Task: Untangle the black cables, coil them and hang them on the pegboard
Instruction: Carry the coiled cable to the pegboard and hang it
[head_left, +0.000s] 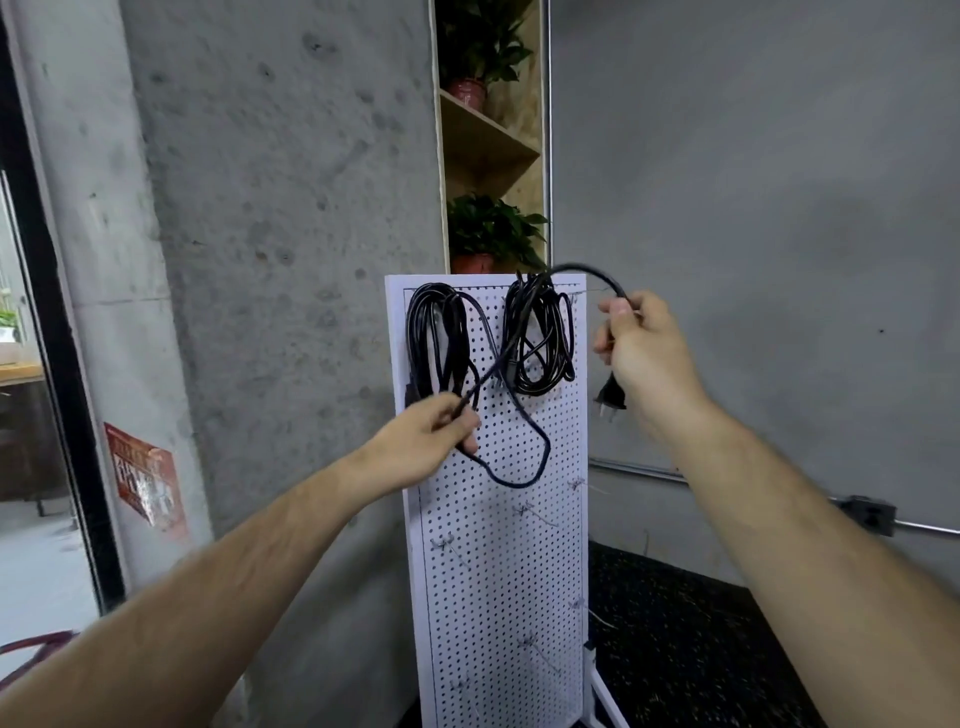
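Note:
A white pegboard stands upright in front of me. Two black cable coils hang near its top: a left coil and a right coil. A loose length of black cable runs from the right coil and loops down over the board. My left hand pinches this loose cable in front of the board's left side. My right hand grips the cable's other end to the right of the board, and the black plug hangs below that fist.
Several bare metal hooks stick out of the pegboard lower down. A wooden shelf with potted plants stands behind the board. Concrete walls lie left and right, a dark speckled floor is at the right, and a wall socket box sits low right.

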